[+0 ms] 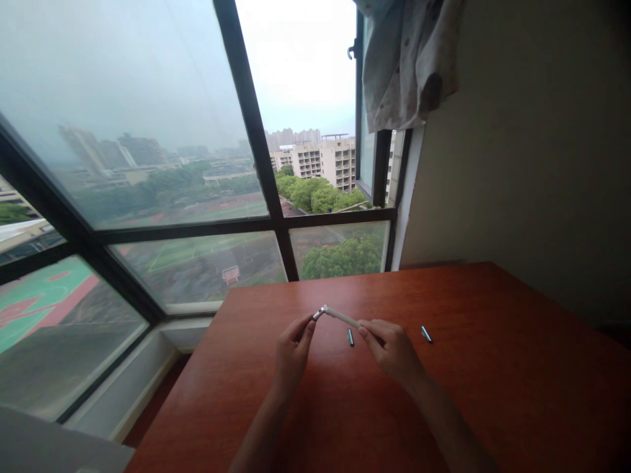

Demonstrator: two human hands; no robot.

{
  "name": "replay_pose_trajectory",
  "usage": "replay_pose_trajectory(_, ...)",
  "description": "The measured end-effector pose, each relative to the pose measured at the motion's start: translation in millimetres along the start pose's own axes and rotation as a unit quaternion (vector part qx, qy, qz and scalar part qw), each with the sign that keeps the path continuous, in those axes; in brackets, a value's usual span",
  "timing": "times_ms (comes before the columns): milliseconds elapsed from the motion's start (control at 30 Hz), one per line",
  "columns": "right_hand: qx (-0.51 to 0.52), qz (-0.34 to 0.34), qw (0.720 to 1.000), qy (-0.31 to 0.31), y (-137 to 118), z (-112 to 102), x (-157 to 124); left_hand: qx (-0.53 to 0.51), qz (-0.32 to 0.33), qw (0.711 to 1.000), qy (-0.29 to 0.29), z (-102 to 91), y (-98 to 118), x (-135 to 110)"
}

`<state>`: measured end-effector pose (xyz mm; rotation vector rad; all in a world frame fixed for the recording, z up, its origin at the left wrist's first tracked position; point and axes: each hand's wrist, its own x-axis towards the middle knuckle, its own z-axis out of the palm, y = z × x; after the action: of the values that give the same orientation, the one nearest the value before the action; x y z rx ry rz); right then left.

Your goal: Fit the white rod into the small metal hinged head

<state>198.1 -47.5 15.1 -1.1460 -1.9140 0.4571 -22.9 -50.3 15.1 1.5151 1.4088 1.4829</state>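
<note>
Above the middle of the tabletop [493, 381], the left hand [294, 348] pinches the metal tip of a white pen [340, 316] in closed fingers. The right hand [392, 348] grips the pen's other end. A dark piece [350, 337] lies between the hands and a second piece [426, 334] lies right of them.

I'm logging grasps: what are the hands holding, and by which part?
A slim white pen, held by both ends. The left hand pinches its metal-tipped end; the right hand grips the opposite end.
</note>
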Motion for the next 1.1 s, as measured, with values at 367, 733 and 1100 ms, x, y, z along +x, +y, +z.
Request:
replay_pose_trajectory(367, 0.000, -0.003, 1.000, -0.011, 1.2, -0.6, 0.3, 0.023, 0.024, 0.999, -0.012, -0.9, -9.3, 1.6)
replay_pose_trajectory(733, 0.011, 0.013, 1.000, 0.022, 4.3, 0.9, 1.6, 0.048, 0.063, 0.995, -0.056, 1.5, -8.2, -1.0)
replay_pose_trajectory(1100, -0.001, 0.010, 1.000, 0.010, 5.4, -0.5, 1.7, 0.034, 0.047, 0.998, -0.038, 1.2, -4.8, -0.5)
